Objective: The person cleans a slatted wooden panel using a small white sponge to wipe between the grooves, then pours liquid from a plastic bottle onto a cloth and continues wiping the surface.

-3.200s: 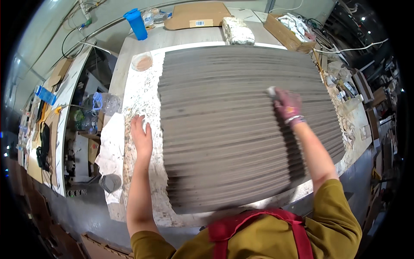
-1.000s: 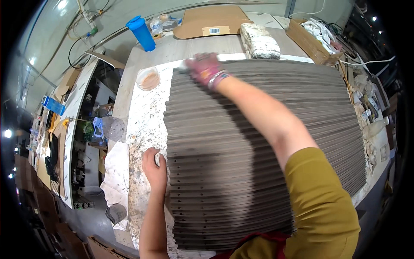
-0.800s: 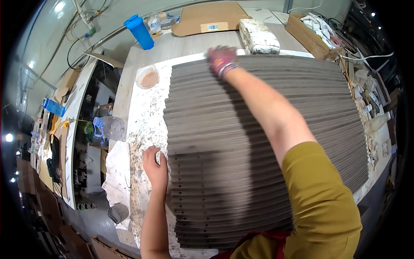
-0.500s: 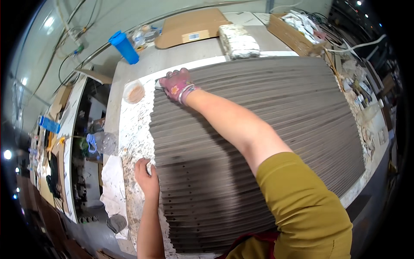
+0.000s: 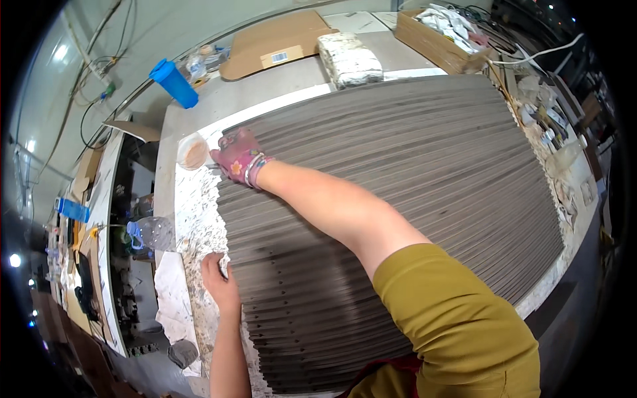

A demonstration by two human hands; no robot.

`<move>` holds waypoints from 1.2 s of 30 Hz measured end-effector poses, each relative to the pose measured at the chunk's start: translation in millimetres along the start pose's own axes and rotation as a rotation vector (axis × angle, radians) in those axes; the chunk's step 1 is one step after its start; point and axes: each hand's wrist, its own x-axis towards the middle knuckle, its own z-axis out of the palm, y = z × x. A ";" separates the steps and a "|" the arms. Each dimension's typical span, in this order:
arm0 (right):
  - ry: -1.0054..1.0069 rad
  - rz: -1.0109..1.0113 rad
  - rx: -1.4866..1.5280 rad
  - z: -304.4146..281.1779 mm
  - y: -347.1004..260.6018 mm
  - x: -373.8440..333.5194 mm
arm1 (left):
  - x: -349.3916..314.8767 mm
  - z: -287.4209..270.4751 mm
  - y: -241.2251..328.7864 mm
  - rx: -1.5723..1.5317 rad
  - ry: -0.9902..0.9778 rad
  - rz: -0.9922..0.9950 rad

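A broad sheet of long dark grey-brown strips (image 5: 371, 172), laid side by side with ragged ends, covers most of the table. My right hand (image 5: 237, 158), in a pink-purple glove with a flower on it, is closed at the sheet's far left corner. Whatever its curled fingers hold, if anything, is hidden. Bare and with thumb and fingers apart, my left hand (image 5: 220, 284) rests against the left ends of the strips, nearer to me. Beside the right hand stands a round clear tub (image 5: 192, 152) with something brownish inside.
Behind the sheet lie a white-speckled block (image 5: 350, 61), a cardboard piece (image 5: 275, 46) and a blue bottle (image 5: 174, 84). A cardboard box (image 5: 434, 41) of cloths is at the far right, with clutter along the right edge. At left are a clear plastic jug (image 5: 156, 233) and a white cloth (image 5: 176, 288).
My right hand has come a little nearer to me along the left ends of the strips. My left hand has barely moved. The whole view has shifted slightly.
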 end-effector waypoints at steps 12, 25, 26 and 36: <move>-0.053 0.214 -0.798 -234.8 138.0 -53.7 | 2.8 7.6 4.3 -0.016 0.013 0.007; -0.076 0.416 -0.721 -266.3 170.1 -71.2 | -6.0 1.4 -17.4 -0.048 0.000 0.027; -0.007 0.447 -0.772 -304.7 193.4 -88.8 | -5.3 5.1 -16.4 -0.054 -0.016 0.040; -0.142 0.006 -0.572 -238.6 125.4 -121.5 | -3.4 6.9 -41.2 -0.012 -0.072 -0.005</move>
